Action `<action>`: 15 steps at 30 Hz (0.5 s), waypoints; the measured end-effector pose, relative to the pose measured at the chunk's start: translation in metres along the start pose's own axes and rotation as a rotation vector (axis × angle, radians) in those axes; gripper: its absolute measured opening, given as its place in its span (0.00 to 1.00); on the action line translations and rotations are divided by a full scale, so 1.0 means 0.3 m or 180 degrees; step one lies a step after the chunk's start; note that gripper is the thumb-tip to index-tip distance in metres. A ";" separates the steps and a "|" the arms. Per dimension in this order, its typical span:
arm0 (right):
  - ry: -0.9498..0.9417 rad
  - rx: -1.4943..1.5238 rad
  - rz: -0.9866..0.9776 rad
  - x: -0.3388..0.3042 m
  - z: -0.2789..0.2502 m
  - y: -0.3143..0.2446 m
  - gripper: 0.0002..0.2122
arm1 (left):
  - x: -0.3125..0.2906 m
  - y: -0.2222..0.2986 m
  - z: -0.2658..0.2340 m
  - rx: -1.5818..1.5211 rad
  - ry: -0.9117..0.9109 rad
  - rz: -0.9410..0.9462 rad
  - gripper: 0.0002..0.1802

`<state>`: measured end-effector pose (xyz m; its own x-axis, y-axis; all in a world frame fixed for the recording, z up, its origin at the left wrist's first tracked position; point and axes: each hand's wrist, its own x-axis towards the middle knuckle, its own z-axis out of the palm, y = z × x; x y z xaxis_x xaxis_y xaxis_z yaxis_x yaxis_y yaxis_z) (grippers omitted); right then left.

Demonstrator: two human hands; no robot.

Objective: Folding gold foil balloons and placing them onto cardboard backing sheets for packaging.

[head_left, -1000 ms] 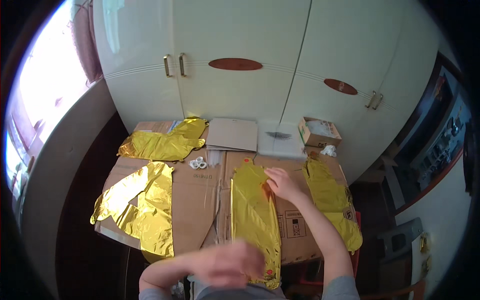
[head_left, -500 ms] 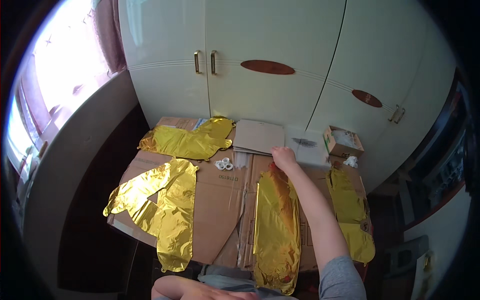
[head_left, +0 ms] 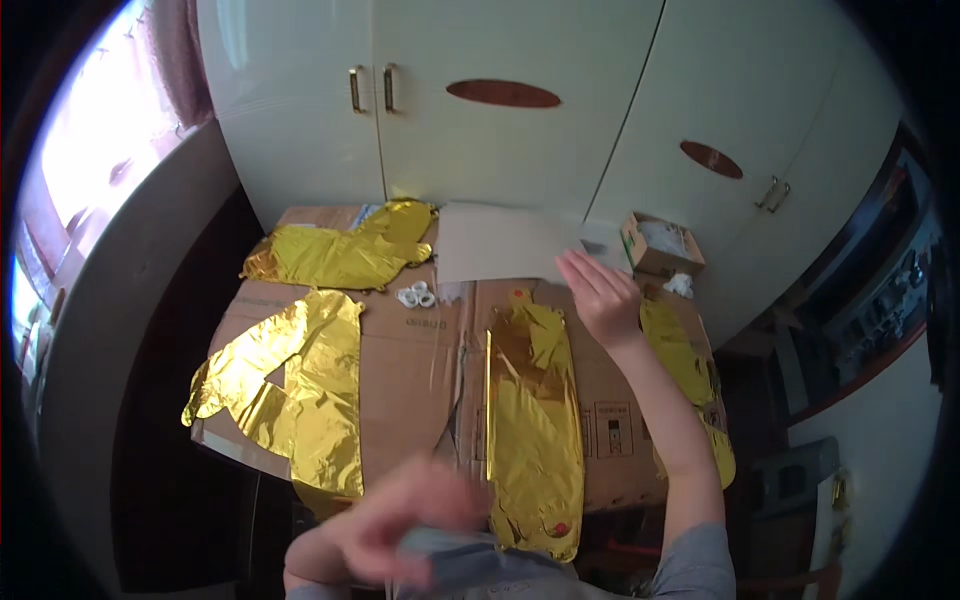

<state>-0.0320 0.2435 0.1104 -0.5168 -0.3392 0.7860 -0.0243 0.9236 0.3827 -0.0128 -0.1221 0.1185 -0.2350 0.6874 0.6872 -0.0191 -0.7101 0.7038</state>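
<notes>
My right hand (head_left: pixel 600 298) is at the near right corner of a grey cardboard sheet (head_left: pixel 500 245), fingers together and closed on its edge; the thumb is hidden. The sheet's right side is blurred. My left hand (head_left: pixel 415 520), smeared by motion, hangs empty over the table's near edge, thumb and fingers apart. A long gold foil balloon (head_left: pixel 535 430), flat and uninflated, lies below my right hand. Another foil balloon (head_left: pixel 325 390), bent at an angle, is on the left. A third foil balloon (head_left: pixel 330 255) lies at the far left, a fourth (head_left: pixel 680 345) partly behind my right forearm.
Brown cardboard (head_left: pixel 405 380) covers the table. Several small white rings (head_left: pixel 416 294) sit left of the middle seam. At the far right stand an open box (head_left: pixel 660 245) and a crumpled white piece (head_left: pixel 679 285). White cabinet doors (head_left: pixel 500 150) rise behind the table.
The view has shifted. My right hand has moved right, and the grey sheet now reaches farther right. My left hand has risen from the lower edge over the table's near side.
</notes>
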 end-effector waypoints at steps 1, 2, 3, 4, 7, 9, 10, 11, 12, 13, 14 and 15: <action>0.0018 0.0048 -0.0070 -0.032 -0.086 -0.027 0.10 | -0.008 -0.019 -0.006 0.0442 0.0751 -0.0624 0.26; 0.0035 0.0107 -0.0162 -0.070 -0.162 -0.057 0.10 | -0.002 -0.064 -0.028 0.0105 0.1500 -0.1134 0.32; 0.0056 0.0160 -0.0254 -0.119 -0.220 -0.084 0.10 | 0.017 -0.113 -0.061 -0.0235 0.2241 -0.1641 0.37; 0.0070 0.0297 -0.0265 -0.171 -0.260 -0.111 0.09 | 0.024 -0.144 -0.105 -0.0763 0.2457 -0.1950 0.38; -0.0108 0.0566 -0.0265 -0.286 -0.347 -0.160 0.08 | 0.066 -0.261 -0.192 -0.1277 0.2499 -0.2360 0.42; -0.0520 0.0697 -0.0175 -0.324 -0.381 -0.191 0.08 | 0.087 -0.334 -0.203 -0.0617 0.2228 -0.2392 0.44; -0.0758 0.0642 -0.0226 -0.353 -0.382 -0.194 0.08 | 0.104 -0.378 -0.199 0.0001 0.1989 -0.2334 0.45; -0.0862 0.0742 -0.0172 -0.375 -0.373 -0.197 0.08 | 0.125 -0.407 -0.190 0.0611 0.1742 -0.2250 0.46; -0.0964 0.0828 -0.0110 -0.397 -0.361 -0.198 0.08 | 0.166 -0.415 -0.177 0.1153 0.1680 -0.2257 0.50; -0.1040 0.0934 -0.0067 -0.416 -0.342 -0.196 0.08 | 0.176 -0.433 -0.189 0.1531 0.1580 -0.2355 0.50; -0.1220 0.1045 0.0005 -0.449 -0.323 -0.196 0.09 | 0.173 -0.466 -0.214 0.1911 0.1481 -0.2445 0.51; -0.1310 0.1132 0.0020 -0.469 -0.305 -0.195 0.10 | 0.168 -0.498 -0.242 0.2292 0.1375 -0.2527 0.52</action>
<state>0.1205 0.2209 0.0217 -0.8085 -0.3015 0.5055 -0.2712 0.9531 0.1346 -0.0922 0.0075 0.0349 -0.7204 0.6934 -0.0157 0.2155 0.2454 0.9452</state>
